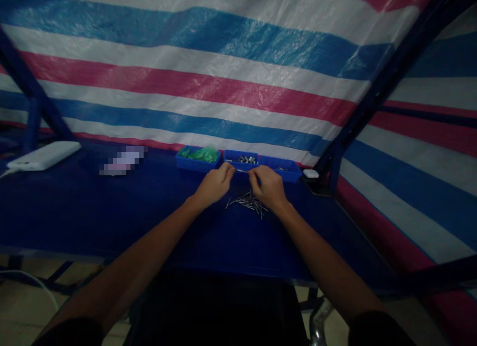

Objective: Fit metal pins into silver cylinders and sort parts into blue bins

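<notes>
Between my two hands a thin light-coloured rod (242, 171) is stretched level above the table. My left hand (216, 181) pinches its left end, and my right hand (267, 185) pinches the other. Just below them lies a loose pile of slim metal rods (250, 202). Right behind the hands stands a blue bin (240, 153) with short silvery cylinders (248, 160). To its left, another blue bin (197, 162) holds green plastic pieces (203, 154). A third blue bin (288, 175) on the right contains a few thin parts.
The blue table (112, 212) carries a white power bank with a cable (46, 155) at far left and a blurred-out item (123, 161). At right are a small white case (310, 173) and a dark flat object (316, 188). A striped sheet (208, 83) and blue frame posts (367, 93) enclose it.
</notes>
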{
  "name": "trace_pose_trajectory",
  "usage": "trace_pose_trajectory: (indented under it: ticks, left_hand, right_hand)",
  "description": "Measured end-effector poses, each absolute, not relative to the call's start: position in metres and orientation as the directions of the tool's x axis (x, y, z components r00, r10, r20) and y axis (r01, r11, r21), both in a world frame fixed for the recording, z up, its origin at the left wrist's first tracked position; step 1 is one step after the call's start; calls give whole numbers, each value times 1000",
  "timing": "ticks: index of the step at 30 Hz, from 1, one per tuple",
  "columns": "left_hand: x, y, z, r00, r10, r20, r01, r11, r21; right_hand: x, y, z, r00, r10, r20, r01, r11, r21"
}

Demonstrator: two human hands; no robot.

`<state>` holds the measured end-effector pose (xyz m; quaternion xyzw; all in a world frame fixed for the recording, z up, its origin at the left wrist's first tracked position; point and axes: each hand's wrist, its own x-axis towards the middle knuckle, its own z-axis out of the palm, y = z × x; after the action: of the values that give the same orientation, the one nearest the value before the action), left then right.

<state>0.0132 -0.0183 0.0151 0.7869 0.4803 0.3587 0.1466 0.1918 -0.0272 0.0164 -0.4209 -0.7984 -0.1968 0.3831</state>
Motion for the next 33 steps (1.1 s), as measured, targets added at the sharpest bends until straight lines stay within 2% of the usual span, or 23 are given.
trace_pose_trajectory:
  ticks: [2, 3, 5, 7, 9, 12, 15, 17, 20, 23, 27, 33]
  left_hand:
    - [3, -19, 20, 396, 894, 210, 738, -446, 507]
    - [-2, -19, 21, 460, 885, 79, 768, -441, 464]
    - [-11, -18, 22, 552, 825, -126, 791, -469, 392]
    - [-15, -16, 20, 591, 784, -187, 786, -510, 349]
    - [-16, -12, 16, 596, 783, -177, 784, -520, 338]
    - [-16, -3, 6, 564, 804, -190, 800, -475, 366]
    - [-16, 5, -4, 514, 851, -110, 817, -446, 365]
    - [-16, 7, -8, 503, 864, -20, 810, -463, 359]
    - [-12, 4, -8, 528, 843, 105, 759, -523, 388]
    - [-5, -2, -3, 533, 815, 227, 708, -577, 407]
    - [2, -10, 5, 497, 813, 304, 711, -583, 394]
    - [1, -16, 15, 479, 821, 311, 696, -571, 436]
  right_hand:
    - [209, -16, 21, -190, 539, 821, 897, 435, -77]
    - [219, -10, 21, -75, 564, 822, 939, 318, -132]
    - [238, 2, 19, 110, 657, 746, 977, 68, -204]
    - [250, 8, 13, 200, 739, 643, 975, -87, -203]
    - [253, 8, 7, 224, 784, 579, 970, -124, -207]
    - [239, -1, 2, 118, 832, 541, 963, 36, -266]
    - [214, -11, -1, -143, 843, 518, 896, 332, -293]
    - [199, -17, -4, -304, 798, 521, 829, 491, -267]
    - [183, -26, -6, -463, 713, 527, 761, 624, -177]
    - [176, -31, -4, -526, 658, 539, 747, 660, -77]
    - [174, -34, -1, -519, 637, 569, 771, 636, -9]
    - [175, -33, 1, -388, 726, 568, 865, 499, -45]
